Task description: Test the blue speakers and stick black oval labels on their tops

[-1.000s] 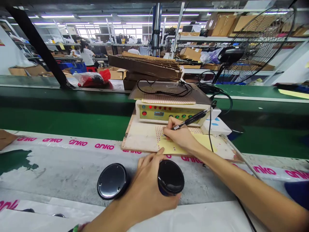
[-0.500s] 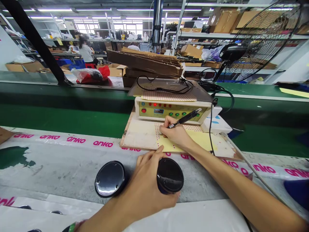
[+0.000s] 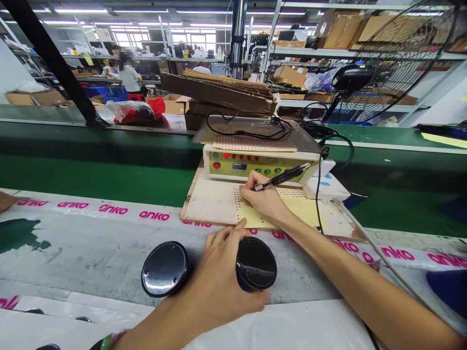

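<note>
A slim black plastic pen [image 3: 290,175], slanting rightward, is pinched by the right hand [image 3: 265,199] over yellow dotted paper [image 3: 302,210].

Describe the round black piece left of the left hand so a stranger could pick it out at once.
Start at the cream-framed control box, then come down to the grey work surface nearer the camera. There the left hand grips one round black piece; the other piece lies just to that hand's left. No fingers wrap around this one, unlike its neighbour.
</note>
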Action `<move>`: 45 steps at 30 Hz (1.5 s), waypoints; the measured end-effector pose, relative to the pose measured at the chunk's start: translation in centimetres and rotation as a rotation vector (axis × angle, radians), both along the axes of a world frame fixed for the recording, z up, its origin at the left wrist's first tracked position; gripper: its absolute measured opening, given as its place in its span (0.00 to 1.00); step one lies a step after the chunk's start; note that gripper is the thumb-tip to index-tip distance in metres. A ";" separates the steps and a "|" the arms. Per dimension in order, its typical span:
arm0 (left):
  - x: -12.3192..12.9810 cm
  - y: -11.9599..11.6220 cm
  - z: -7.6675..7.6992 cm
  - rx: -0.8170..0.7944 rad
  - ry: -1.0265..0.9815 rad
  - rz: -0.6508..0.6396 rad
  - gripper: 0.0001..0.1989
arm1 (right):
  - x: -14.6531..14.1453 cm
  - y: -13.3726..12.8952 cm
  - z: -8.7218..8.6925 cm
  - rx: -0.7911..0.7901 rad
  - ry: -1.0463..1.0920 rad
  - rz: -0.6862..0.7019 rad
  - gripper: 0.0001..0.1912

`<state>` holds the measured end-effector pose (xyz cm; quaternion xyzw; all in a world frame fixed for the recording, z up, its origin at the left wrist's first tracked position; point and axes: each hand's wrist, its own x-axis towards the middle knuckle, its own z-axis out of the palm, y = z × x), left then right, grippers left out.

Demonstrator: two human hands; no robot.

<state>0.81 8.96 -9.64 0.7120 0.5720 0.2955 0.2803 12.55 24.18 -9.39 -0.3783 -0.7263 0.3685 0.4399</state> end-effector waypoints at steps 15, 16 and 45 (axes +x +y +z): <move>0.1 0.0 0.1 0.008 0.002 -0.002 0.32 | -0.2 0.0 -0.9 0.004 -0.048 0.034 0.14; 0.1 0.0 0.1 0.002 0.005 -0.001 0.32 | -0.2 0.0 -0.9 0.005 -0.043 0.029 0.14; 0.0 -0.1 0.3 -0.006 0.004 -0.003 0.32 | 0.1 -0.5 -0.8 -0.038 -0.029 0.105 0.15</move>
